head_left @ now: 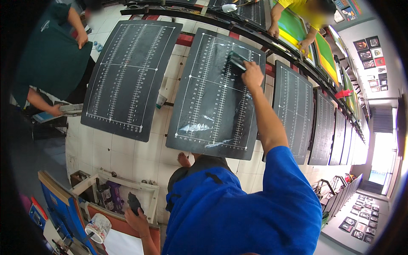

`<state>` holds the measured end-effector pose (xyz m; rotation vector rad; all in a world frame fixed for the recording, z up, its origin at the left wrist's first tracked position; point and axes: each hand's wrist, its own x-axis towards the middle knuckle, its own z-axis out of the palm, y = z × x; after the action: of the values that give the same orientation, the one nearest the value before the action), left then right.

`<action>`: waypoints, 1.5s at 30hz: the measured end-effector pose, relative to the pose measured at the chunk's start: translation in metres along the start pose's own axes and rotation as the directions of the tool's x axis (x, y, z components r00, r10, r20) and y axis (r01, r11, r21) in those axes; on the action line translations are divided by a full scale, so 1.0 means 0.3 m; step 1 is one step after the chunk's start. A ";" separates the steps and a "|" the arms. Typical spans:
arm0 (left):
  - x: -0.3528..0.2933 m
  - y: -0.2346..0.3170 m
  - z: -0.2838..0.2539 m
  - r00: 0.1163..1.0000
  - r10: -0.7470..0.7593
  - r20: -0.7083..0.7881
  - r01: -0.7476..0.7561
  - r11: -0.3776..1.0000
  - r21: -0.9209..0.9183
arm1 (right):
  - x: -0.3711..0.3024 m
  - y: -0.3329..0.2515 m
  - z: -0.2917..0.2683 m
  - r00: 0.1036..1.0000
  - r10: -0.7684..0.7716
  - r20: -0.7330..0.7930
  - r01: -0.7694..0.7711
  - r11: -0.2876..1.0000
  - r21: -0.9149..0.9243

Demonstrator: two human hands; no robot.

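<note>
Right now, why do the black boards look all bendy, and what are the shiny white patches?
In the head view, the fisheye lens curves straight edges toward the rim; the shiny streaks on the middle black board under the right hand are glare; the far window is washed out.

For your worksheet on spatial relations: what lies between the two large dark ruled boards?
In the head view, between the left board and right board lies tiled floor and a small white cup.

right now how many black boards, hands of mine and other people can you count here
black boards with white grid lines: 4 clear ones, first, wet one under the right hand, third, fourth; more recede in the row, too small to count
own hands: 2, right hand holding a dark scraper, left hand holding a dark tool
other people: 2, green shirt, yellow shirt
total: 8
</note>
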<state>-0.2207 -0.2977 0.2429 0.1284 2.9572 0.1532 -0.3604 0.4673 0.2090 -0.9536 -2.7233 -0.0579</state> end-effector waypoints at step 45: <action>-0.018 -0.046 0.062 0.997 -0.001 -0.077 0.006 0.998 0.059 | 0.539 -0.419 0.152 0.913 0.353 0.206 -0.361 0.933 0.000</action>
<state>-0.2131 -0.3102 0.2241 0.1276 3.0400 0.0711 -0.5700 0.4726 0.2114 -1.5049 -2.6627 0.1678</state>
